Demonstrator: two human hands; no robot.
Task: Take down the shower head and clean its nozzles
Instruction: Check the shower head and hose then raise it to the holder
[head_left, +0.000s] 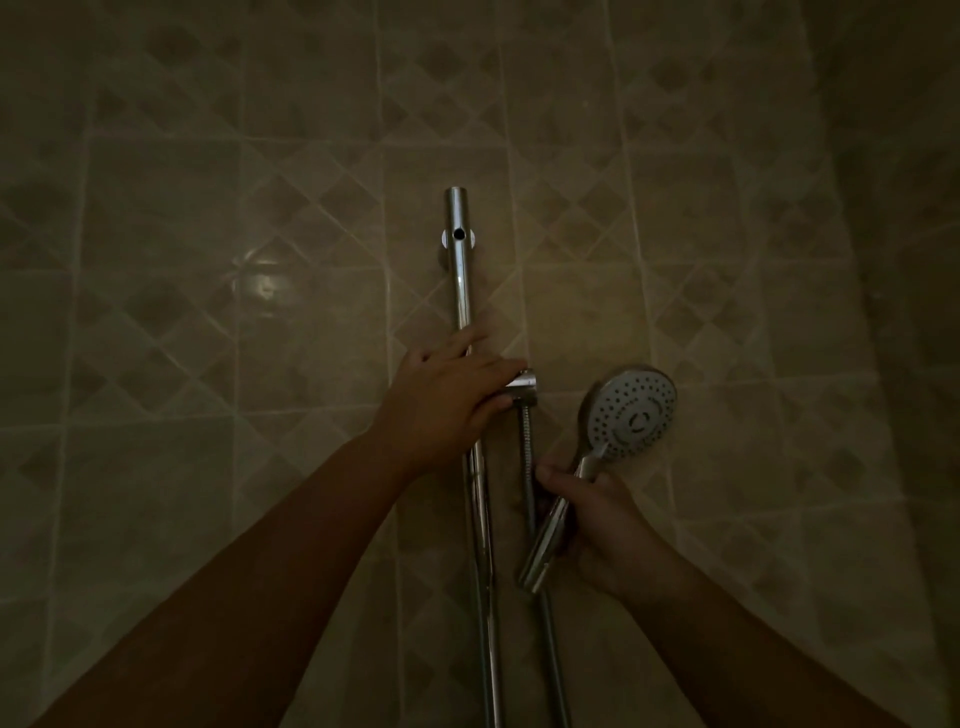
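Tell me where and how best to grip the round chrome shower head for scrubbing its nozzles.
Grip the round chrome shower head by its slim straight handle, mid-length, where the right hand already wraps it from the right. The handle tilts up to the right, nozzle face toward the camera. The left hand rests on the chrome wall rail.

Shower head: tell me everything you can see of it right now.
The shower head is off its holder. It has a round grey face dotted with nozzle holes, turned toward the camera, and a shiny chrome handle sloping down-left. The right hand grips the handle. A metal hose runs down from the handle's end.
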